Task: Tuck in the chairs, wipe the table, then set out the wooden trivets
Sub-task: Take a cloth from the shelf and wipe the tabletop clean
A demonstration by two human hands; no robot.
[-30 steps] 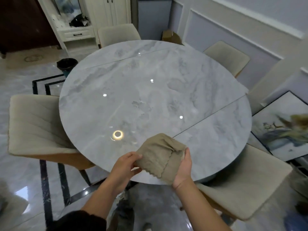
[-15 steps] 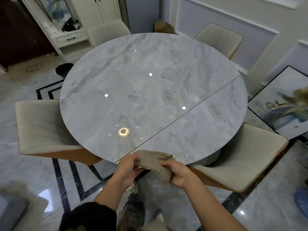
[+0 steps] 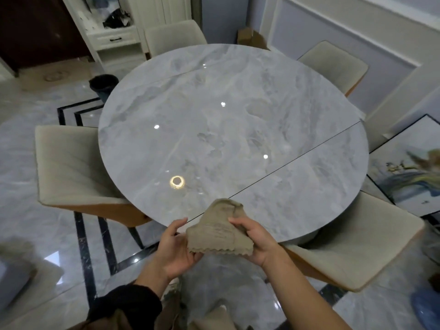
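A round grey marble table (image 3: 226,120) fills the middle of the view, glossy, with a thin seam across its near right part. At its near edge I hold a folded tan cloth (image 3: 220,231) in both hands. My left hand (image 3: 176,248) grips the cloth's lower left corner from underneath. My right hand (image 3: 254,239) grips its right side, fingers curled over the top. Beige chairs stand round the table: one at the left (image 3: 69,167), one at the near right (image 3: 357,244), one at the far side (image 3: 173,36) and one at the far right (image 3: 333,65). No trivets are in view.
A white cabinet (image 3: 114,36) stands at the back left, with a dark bin (image 3: 103,85) on the floor near it. A cardboard box (image 3: 252,38) sits behind the table. A framed painting (image 3: 409,167) leans against the right wall. The marble floor is glossy.
The cloth went from spread flat to bunched up, and is now folded into a thicker pad between my hands. The view shifted slightly as I stood back from the table.
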